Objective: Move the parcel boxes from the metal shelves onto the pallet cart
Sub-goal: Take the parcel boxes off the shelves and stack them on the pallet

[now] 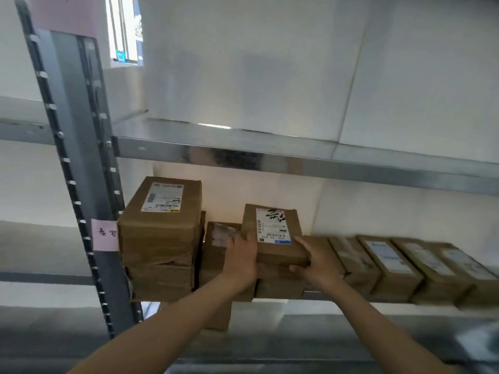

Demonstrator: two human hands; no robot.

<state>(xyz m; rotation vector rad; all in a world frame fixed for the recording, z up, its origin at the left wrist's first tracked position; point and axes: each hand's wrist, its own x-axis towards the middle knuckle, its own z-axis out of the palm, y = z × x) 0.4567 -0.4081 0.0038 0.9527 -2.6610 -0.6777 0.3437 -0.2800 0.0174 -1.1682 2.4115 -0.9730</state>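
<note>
Mostly undone: left hand (240, 255) and right hand (316, 261) gripped one box (275, 233) at centre frame; other boxes (391, 263) sat on the shelf (388, 299); cart unseen.

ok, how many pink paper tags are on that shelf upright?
2. The upper pink tag sits at the top of the upright; the handwritten pink tag is lower, beside the left stack of boxes. More could be out of frame.
</note>
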